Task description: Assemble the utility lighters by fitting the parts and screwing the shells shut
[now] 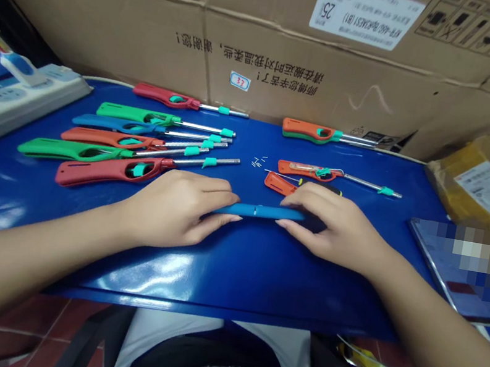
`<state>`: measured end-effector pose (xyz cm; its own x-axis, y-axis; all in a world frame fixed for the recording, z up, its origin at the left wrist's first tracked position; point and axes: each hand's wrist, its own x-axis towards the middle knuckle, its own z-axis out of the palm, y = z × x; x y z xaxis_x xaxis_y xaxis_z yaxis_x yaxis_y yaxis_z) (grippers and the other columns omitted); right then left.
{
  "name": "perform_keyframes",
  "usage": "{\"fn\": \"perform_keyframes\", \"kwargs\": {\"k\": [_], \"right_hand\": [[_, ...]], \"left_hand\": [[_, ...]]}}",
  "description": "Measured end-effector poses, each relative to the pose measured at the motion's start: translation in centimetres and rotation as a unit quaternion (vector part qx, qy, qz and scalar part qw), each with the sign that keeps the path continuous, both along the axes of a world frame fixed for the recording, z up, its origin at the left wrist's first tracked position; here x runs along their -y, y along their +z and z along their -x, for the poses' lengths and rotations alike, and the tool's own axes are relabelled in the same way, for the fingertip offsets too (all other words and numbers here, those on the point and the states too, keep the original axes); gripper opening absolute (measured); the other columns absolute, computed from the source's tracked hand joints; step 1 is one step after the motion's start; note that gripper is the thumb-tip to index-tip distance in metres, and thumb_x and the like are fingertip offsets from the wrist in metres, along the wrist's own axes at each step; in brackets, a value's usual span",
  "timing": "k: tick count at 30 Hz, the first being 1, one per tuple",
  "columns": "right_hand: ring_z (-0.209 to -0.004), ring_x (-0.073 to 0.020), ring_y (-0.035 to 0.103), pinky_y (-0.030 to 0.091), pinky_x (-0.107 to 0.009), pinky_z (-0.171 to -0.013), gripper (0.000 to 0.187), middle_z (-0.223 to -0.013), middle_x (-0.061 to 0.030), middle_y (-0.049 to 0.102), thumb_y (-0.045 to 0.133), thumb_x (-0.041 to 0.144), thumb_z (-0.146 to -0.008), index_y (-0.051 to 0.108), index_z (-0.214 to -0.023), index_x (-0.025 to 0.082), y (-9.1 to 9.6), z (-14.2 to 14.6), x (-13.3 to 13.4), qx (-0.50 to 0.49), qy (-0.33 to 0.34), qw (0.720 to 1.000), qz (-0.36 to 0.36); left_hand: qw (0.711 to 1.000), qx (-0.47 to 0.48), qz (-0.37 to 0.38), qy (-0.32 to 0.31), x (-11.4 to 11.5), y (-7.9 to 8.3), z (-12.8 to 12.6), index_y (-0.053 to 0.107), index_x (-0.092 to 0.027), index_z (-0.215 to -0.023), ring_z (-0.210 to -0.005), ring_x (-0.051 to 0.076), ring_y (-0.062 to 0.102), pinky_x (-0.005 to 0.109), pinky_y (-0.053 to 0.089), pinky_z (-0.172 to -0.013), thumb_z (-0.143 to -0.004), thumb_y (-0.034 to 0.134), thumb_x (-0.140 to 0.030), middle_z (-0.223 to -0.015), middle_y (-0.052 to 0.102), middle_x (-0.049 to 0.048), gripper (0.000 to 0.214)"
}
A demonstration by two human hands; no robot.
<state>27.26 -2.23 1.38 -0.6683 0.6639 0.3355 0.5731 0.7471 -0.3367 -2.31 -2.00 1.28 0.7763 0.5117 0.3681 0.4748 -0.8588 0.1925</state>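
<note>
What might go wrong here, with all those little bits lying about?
The blue piece, pinched by the left grip and the right grip, might slip. The tiny pale bits lying loose on the blue table could scatter if bumped. The screwdriver lies just beyond the right grip, which might knock it.

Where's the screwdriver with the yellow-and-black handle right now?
In the head view, the screwdriver lies right of centre on the blue tabletop, just beyond the right hand, beside a loose orange casing piece.
</note>
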Motion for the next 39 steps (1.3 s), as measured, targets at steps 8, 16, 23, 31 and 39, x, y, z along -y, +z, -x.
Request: {"fn": "perform_keyframes", "kwargs": {"k": [8,16,23,31,39], "right_hand": [[-0.117,-0.0253,0.069,0.055,-0.039,-0.098,0.034,-0.127,-0.0089,0.073,0.061,0.040,-0.100,0.062,-0.128,0.021,0.4,0.0,0.3,0.032,-0.012,0.999,-0.015],[-0.114,-0.0224,0.069,0.058,-0.036,-0.097,0.042,-0.128,-0.0115,0.070,0.055,0.037,-0.104,0.058,-0.142,0.019,-0.7,0.3,0.0,0.024,0.046,0.999,0.015],[-0.121,-0.0209,0.067,0.054,-0.035,-0.106,0.038,-0.132,-0.0120,0.070,0.050,0.030,-0.107,0.061,-0.139,0.014,-0.7,0.4,0.1,0.006,0.066,0.997,0.038],[-0.126,-0.0242,0.067,0.052,-0.040,-0.110,0.039,-0.137,-0.0123,0.070,0.049,0.032,-0.107,0.063,-0.137,0.013,-0.4,1.4,0.5,0.043,0.037,0.998,0.035],[-0.093,-0.0265,0.072,0.056,-0.039,-0.082,0.035,-0.104,-0.0118,0.076,0.042,0.034,-0.108,0.070,-0.108,0.014,1.1,3.4,-1.2,0.140,0.034,0.988,0.061]], "left_hand": [[0.807,0.224,0.534,0.116,-0.5,0.2,-1.4,0.072,-0.015,-0.097,-0.041,0.008,0.048,0.019,0.037,-0.038,-0.097,0.062,-0.046,-0.064,0.065,-0.0007,0.033],[0.767,0.244,0.586,0.093,0.0,-0.1,-1.9,0.077,-0.012,-0.104,-0.045,0.008,0.054,0.017,0.047,-0.046,-0.098,0.062,-0.048,-0.052,0.060,-0.0016,0.039],[0.962,0.183,0.201,-0.004,0.4,-0.4,-1.2,0.073,-0.015,-0.122,-0.094,0.016,0.075,0.021,0.059,-0.082,-0.096,0.070,-0.029,-0.115,0.077,0.0067,0.030],[0.971,0.170,0.165,-0.027,-0.2,-1.1,-0.6,0.071,-0.016,-0.126,-0.105,0.015,0.074,0.020,0.056,-0.093,-0.100,0.064,-0.028,-0.120,0.077,0.0047,0.029],[0.951,0.195,0.238,0.029,-0.7,-1.4,-0.7,0.076,-0.016,-0.115,-0.094,0.019,0.074,0.026,0.057,-0.082,-0.100,0.062,-0.039,-0.108,0.080,0.0061,0.031]]}}
